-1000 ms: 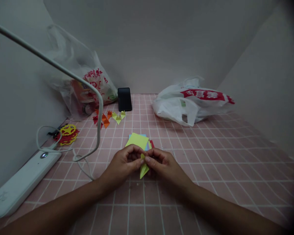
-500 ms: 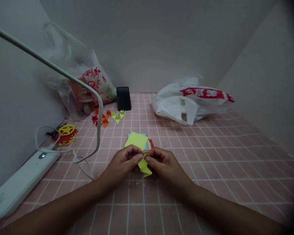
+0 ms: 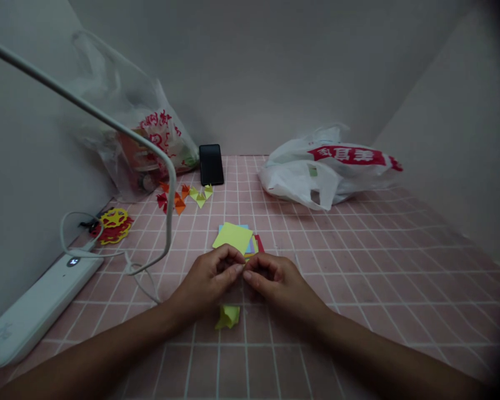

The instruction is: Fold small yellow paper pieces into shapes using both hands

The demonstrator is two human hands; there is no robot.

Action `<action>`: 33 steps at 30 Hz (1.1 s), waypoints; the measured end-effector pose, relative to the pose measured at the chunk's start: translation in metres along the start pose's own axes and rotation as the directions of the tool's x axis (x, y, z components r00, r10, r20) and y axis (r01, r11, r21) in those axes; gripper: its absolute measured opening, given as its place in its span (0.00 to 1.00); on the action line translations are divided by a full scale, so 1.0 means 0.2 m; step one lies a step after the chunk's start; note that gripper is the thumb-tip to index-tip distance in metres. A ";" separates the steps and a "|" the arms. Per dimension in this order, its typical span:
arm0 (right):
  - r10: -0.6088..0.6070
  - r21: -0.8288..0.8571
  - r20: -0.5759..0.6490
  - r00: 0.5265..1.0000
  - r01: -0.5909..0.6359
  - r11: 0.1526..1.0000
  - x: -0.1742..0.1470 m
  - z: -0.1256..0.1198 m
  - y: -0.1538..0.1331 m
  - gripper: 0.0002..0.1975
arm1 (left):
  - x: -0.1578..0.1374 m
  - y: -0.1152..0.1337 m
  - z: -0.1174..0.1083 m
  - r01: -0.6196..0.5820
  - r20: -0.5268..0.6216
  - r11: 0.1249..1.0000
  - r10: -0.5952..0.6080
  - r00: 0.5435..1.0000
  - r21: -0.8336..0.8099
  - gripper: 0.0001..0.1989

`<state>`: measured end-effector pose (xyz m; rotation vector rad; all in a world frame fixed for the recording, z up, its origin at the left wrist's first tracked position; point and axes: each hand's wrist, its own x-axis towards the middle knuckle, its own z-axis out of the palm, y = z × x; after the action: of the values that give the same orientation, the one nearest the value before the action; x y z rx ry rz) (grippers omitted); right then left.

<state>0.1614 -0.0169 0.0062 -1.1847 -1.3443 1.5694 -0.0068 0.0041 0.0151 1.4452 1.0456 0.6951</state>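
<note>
My left hand and my right hand meet fingertip to fingertip over the table, thumbs pressed against index fingers. Both are closed in a pinch, and I see nothing between the fingers. A small folded piece of yellow paper is just below my hands, apart from both; whether it rests on the table or is in the air I cannot tell. Behind the fingers lies a stack of coloured paper squares, a yellow one on top, with blue, purple and red edges showing. My fingers hide its near edge.
Small folded red, orange and yellow paper pieces lie near a black phone. Plastic bags stand at the back left and right. A white power bank with a cable and yellow-red cut-outs are on the left.
The folded yellow paper has slipped out of my fingers, down and slightly left. My hands have stayed almost in place, still pinched.
</note>
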 end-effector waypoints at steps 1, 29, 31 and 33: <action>-0.011 -0.018 0.003 1.000 0.011 1.000 0.00 0.00 0.00 0.06 | 0.00 0.03 -0.02 -0.011 0.022 0.998 0.009 1.000 0.070 0.08; -0.280 -0.382 0.011 0.960 0.263 0.886 -0.06 0.03 -0.02 0.07 | -0.06 0.06 -0.03 -0.130 0.138 0.789 0.058 0.989 0.601 0.04; -0.261 -0.362 -0.008 0.965 0.240 0.901 -0.05 0.03 -0.02 0.07 | -0.06 0.08 -0.03 -0.112 0.139 0.830 0.042 0.989 0.547 0.05; -0.229 -0.338 -0.038 0.973 0.203 0.919 -0.04 0.03 -0.01 0.07 | -0.05 0.09 -0.03 -0.087 0.155 0.889 0.018 0.988 0.450 0.05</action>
<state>0.1589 -0.0264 0.0105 -1.2306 -1.6726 1.1578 -0.0126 0.0000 0.0354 1.9066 1.1023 0.3810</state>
